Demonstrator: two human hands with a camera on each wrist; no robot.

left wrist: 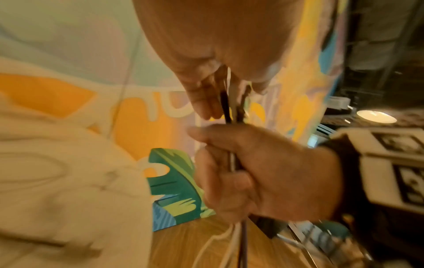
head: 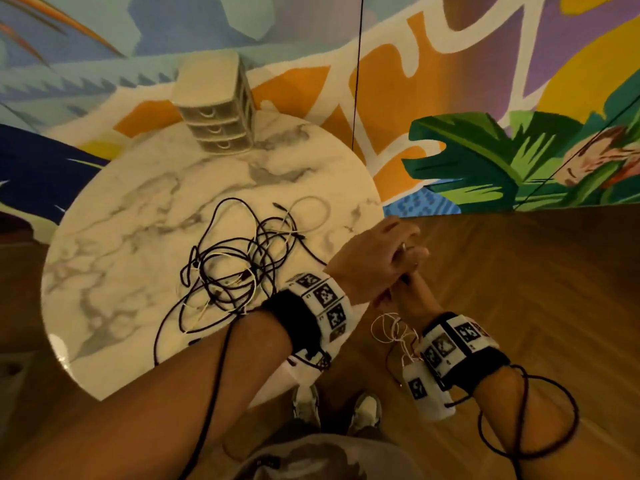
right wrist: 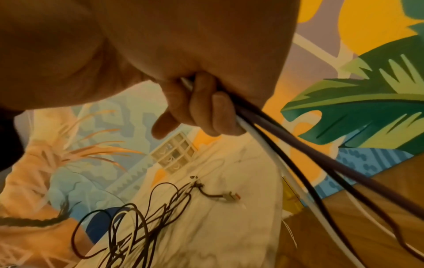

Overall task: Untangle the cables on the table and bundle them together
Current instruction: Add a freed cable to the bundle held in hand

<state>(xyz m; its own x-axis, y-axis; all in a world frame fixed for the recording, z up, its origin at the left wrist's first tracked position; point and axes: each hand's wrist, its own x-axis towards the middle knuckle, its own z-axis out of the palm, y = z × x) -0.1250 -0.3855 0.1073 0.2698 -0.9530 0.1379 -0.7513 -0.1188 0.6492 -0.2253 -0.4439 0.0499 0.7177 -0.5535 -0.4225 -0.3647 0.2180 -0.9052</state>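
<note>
Both hands meet just off the right edge of the table, out over the floor. The left hand (head: 372, 258) sits on top, fingers curled down round a small gathered run of black and white cable strands (left wrist: 230, 107). The right hand (left wrist: 259, 168) is directly beneath it, fist closed on the same strands; in the left wrist view the strands pass through that fist and hang out below it. In the right wrist view the left hand's fingers (right wrist: 201, 107) clamp two dark leads and one white one, which run off to the lower right. A thin white loop (head: 389, 329) dangles beside the right wrist.

Outward from the grip, one dark strand leads back across the table edge to the loose tangle of thin black and white cables (head: 242, 268), still knotted on the round white marble-patterned tabletop (head: 114, 244), nearer its right side. A plug end (right wrist: 229, 196) lies free on the marble at the tangle's far side. At the far edge stands a small beige plastic three-drawer organiser (head: 216, 109). Behind it is a painted mural wall (head: 485, 161); on the right, wood flooring (head: 536, 271).

Judged step: early untangling, with a few strands collected in hand and most of the pile unsorted. The next move likely calls for drawing the held strands slowly clear, watching for snags where loops cross, before any bundling.
</note>
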